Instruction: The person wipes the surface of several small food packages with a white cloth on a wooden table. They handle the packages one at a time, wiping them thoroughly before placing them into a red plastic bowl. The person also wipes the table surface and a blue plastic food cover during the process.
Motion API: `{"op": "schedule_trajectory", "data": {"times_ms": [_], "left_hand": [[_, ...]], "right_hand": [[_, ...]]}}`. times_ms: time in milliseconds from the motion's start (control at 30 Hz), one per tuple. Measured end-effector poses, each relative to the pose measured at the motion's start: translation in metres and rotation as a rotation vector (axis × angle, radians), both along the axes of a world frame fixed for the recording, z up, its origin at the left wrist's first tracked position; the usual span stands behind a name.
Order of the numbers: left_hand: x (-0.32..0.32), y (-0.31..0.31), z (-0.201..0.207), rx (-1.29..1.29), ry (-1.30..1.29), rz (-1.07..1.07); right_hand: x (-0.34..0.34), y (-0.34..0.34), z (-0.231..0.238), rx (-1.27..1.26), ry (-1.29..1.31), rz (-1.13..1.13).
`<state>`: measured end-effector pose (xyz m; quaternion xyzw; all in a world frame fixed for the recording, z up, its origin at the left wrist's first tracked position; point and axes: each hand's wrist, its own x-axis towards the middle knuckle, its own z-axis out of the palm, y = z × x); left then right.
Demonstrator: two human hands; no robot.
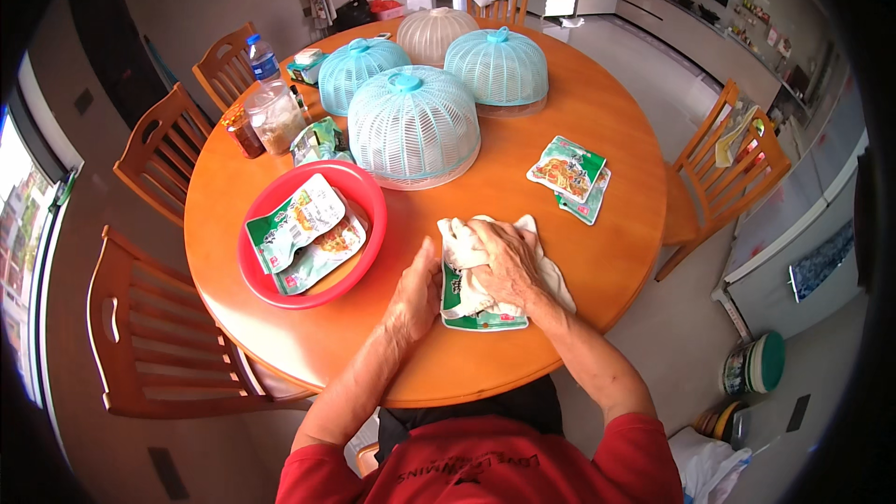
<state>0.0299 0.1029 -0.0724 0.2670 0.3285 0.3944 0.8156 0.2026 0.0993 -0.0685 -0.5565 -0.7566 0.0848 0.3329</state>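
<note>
On my remote feed: dark capitals across the red shirt (481, 462) — on green packets (569, 168), illegibly small print.

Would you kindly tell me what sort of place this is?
Probably a home dining area: chairs stand around a round wooden table, mesh food covers sit on it, and a kitchen counter runs along beyond.

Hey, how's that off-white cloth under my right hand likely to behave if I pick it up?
The cloth would probably hang floppy, since it lies in soft folds under your right hand. A loose corner may trail, as one spreads out beyond your hand. It might brush the green-and-white packet it partly covers.
</note>
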Motion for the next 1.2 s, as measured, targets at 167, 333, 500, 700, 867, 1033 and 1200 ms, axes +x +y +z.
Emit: {"op": "schedule_trajectory", "data": {"times_ms": [167, 333, 500, 700, 867, 1033, 1200], "left_hand": [[-0.005, 0.003, 0.009, -0.069, -0.117, -0.026], [-0.006, 0.008, -0.005, -0.007, -0.053, -0.025], [0.006, 0.002, -0.004, 0.114, 0.104, 0.097], [0.004, -0.002, 0.002, 0.171, 0.267, 0.057], [0.004, -0.001, 0.009, 0.177, 0.342, 0.030], [0.002, -0.003, 0.015, 0.216, 0.341, 0.033], [-0.003, 0.004, 0.003, 0.171, 0.302, -0.036]], "right_hand": [[0.008, -0.024, 0.006, 0.055, -0.048, 0.269], [0.006, -0.069, 0.000, 0.138, -0.217, 0.413], [0.021, -0.095, 0.001, 0.007, -0.039, 0.446], [0.031, -0.075, -0.003, 0.099, 0.095, 0.069], [0.028, -0.035, 0.007, -0.097, 0.204, 0.034], [0.004, 0.002, 0.017, 0.053, 0.047, 0.409], [0.003, 0.029, 0.012, -0.154, 0.167, 0.175]]}}
